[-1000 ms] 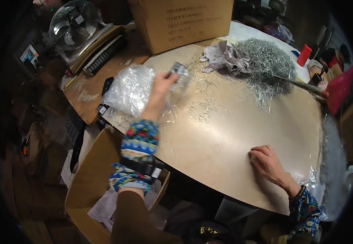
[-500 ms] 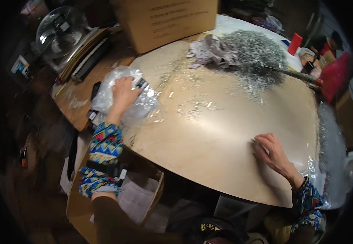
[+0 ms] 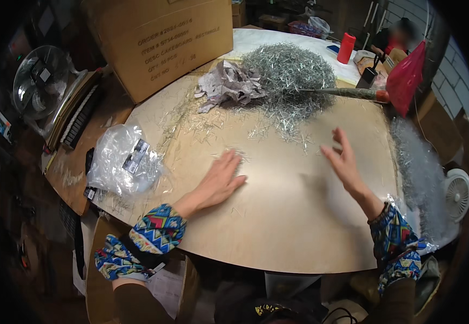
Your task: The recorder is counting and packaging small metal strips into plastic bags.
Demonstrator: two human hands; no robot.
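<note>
My left hand rests low over the pale tabletop, palm down and fingers stretched out, with a few thin shiny pieces by its fingertips. Nothing is in it. My right hand hovers above the table farther right, slightly blurred, its thumb and fingers apart and holding nothing. Beyond both hands rises a big heap of thin silver needle-like pieces. Crumpled greyish paper touches the heap's left side. Clear plastic bags with a dark label lie left of my left hand.
A large cardboard box stands at the back left. A rod with a red end reaches into the heap. Also around are a red bottle, a small white fan, a larger clear fan and, far right, another person.
My left hand has let go of the plastic bags and moved right onto the tabletop. My right hand has moved slightly farther away, its fingers spreading. The view has shifted.
</note>
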